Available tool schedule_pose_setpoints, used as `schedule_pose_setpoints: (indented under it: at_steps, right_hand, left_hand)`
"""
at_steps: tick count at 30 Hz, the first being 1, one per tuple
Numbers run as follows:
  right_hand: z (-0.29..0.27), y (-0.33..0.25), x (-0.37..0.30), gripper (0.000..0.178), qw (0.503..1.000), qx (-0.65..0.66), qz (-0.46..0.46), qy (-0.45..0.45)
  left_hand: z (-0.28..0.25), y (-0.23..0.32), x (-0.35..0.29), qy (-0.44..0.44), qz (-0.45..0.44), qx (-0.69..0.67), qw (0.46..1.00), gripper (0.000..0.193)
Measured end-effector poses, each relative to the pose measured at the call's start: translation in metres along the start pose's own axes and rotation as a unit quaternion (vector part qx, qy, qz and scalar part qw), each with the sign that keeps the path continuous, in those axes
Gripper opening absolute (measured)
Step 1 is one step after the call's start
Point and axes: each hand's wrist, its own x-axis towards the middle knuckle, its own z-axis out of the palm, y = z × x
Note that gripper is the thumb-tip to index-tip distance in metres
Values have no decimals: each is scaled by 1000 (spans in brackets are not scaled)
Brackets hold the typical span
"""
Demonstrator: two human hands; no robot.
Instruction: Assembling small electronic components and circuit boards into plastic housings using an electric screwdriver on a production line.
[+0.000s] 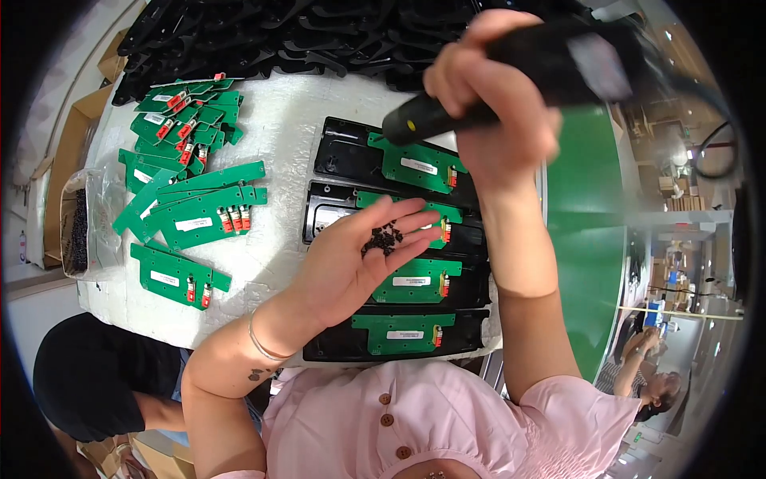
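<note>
My left hand is open, palm up with fingers stretched out, above the black panels. A small heap of tiny black screws lies on it. Closed around a black electric screwdriver, my right hand is blurred by motion. The screwdriver's nose points down-left at the corner of a green circuit board on the farthest black panel; I cannot tell whether its tip touches. Three more panels lie nearer me, each bearing a green board. My left hand partly covers the second panel.
Loose green boards with red-and-white connectors lie at left on the white foam-like work surface. Beside them is a clear bag of dark small parts. Black plastic parts are heaped at the back. A seated person is close at lower left.
</note>
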Motion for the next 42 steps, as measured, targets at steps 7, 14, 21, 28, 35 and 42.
schedule_pose_setpoints:
  at_steps: [7, 14, 21, 28, 35, 42]
  right_hand:
    - [-3, 27, 13, 17, 994, -95, 25, 40]
    - [-1, 21, 16, 16, 996, -16, 77, 45]
    - [-4, 26, 27, 8, 994, -17, 110, -11]
    - [-4, 29, 26, 8, 994, -14, 109, -2]
    - [-9, -26, 1, 28, 988, 101, -40, -111]
    - [0, -76, -32, 28, 990, 70, -26, -119]
  left_hand:
    - [-3, -1, -3, -61, 38, 97, 993, 29]
    - [-5, 3, -5, -56, 28, 132, 989, 21]
    - [-3, 1, -2, 43, 62, 111, 991, 18]
    - [-13, 4, 0, 12, 80, 50, 996, 16]
    - [-15, 10, 2, 24, 116, 0, 993, 13]
    - [-15, 7, 1, -23, 98, -41, 994, 14]
